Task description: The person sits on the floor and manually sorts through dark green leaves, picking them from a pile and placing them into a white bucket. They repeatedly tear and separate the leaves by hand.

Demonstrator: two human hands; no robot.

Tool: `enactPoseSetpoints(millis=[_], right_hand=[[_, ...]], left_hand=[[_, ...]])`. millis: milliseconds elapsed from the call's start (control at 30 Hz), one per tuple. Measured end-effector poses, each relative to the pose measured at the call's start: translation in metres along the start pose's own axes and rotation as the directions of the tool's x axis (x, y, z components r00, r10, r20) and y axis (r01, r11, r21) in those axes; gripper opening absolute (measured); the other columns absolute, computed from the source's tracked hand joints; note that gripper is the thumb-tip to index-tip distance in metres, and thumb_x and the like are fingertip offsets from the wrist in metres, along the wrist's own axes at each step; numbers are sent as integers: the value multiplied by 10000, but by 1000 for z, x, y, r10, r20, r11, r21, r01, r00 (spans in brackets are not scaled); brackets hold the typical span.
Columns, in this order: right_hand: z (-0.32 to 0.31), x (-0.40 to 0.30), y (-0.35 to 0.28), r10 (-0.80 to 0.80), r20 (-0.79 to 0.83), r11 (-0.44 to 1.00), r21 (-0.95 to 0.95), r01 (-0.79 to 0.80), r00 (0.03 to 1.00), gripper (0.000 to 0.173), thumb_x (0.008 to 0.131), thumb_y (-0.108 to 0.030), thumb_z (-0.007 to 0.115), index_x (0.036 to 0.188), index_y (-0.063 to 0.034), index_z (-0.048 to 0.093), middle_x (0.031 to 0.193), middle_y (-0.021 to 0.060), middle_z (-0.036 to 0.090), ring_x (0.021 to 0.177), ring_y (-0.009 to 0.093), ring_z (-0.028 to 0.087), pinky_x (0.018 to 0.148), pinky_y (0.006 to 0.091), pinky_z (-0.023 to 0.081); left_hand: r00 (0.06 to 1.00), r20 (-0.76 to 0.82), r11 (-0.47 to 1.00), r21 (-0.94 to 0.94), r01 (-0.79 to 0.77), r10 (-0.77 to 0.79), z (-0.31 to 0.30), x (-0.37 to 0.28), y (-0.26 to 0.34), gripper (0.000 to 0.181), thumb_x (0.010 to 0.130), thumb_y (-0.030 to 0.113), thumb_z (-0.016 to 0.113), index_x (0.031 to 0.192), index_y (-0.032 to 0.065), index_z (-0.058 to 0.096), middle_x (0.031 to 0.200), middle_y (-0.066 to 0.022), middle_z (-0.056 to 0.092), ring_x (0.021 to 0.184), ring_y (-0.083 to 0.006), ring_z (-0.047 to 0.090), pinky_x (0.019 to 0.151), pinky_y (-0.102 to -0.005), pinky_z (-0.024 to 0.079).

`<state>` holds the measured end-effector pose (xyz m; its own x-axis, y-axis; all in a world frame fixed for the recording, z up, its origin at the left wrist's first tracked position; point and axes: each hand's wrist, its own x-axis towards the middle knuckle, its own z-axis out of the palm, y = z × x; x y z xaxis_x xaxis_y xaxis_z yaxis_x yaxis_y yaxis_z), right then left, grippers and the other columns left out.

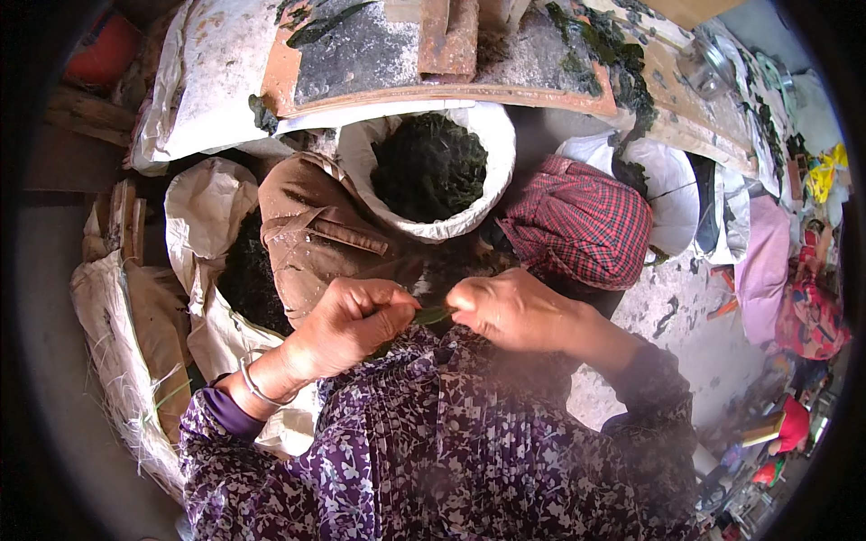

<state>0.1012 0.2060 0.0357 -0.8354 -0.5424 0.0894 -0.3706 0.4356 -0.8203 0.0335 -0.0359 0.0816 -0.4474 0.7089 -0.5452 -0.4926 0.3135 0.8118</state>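
Observation:
Between my two hands, close in front of my chest, a thin green strip of seaweed or leaf (431,315) is stretched. My left hand (362,321) pinches one end between thumb and bent finger; a bangle circles that wrist. The other end is gripped by my right hand (511,311), its fingers curled. Beyond the hands, between my knees, stands a round container lined with white cloth (500,145), with dark green seaweed-like strands (429,168) inside.
A low table with a worn board (379,51) spans the far side, dark green pieces strewn on it. To the left an open whitish sack (213,196) holds dark material. A checked cloth (585,220) covers my right knee. A glass jar (707,67) lies far right.

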Motion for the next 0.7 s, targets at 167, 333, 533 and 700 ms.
enactPoseSetpoints(millis=[167, 333, 533, 700], right_hand=[[-14, 0, -12, 187, 108, 863, 456, -216, 976, 337, 967, -79, 519, 1295, -74, 439, 791, 128, 576, 689, 235, 598, 644, 334, 482], [-25, -2, -13, 294, 244, 705, 597, -382, 924, 446, 947, 8, 425, 1391, -23, 395, 830, 72, 574, 743, 144, 538, 713, 282, 462], [-24, -2, -17, 360, 286, 859, 269, -435, 888, 177, 916, -10, 458, 1057, 60, 538, 776, 205, 613, 726, 328, 629, 688, 399, 482], [-16, -4, -16, 338, 380, 807, 353, -473, 861, 144, 912, -52, 511, 836, 69, 530, 752, 228, 610, 700, 354, 626, 660, 427, 468]], left_hand=[[992, 123, 999, -43, 31, -26, -11, 5, 7, 211, 1009, 91, 505, 1181, -8, 575, 752, 29, 513, 645, -51, 443, 578, -206, 370], [997, 71, 995, 103, 3, -10, -10, 1, 11, 217, 991, 15, 490, 1197, -20, 551, 811, -12, 586, 711, -85, 559, 653, -216, 462], [994, 96, 994, 94, -57, 48, -10, -3, 5, 223, 961, -51, 493, 1177, -35, 545, 919, -61, 632, 870, -122, 623, 788, -258, 503], [984, 136, 934, 322, -153, 114, -5, 1, 2, 165, 902, -52, 496, 1042, -21, 577, 878, -70, 617, 782, -139, 605, 707, -270, 481]])
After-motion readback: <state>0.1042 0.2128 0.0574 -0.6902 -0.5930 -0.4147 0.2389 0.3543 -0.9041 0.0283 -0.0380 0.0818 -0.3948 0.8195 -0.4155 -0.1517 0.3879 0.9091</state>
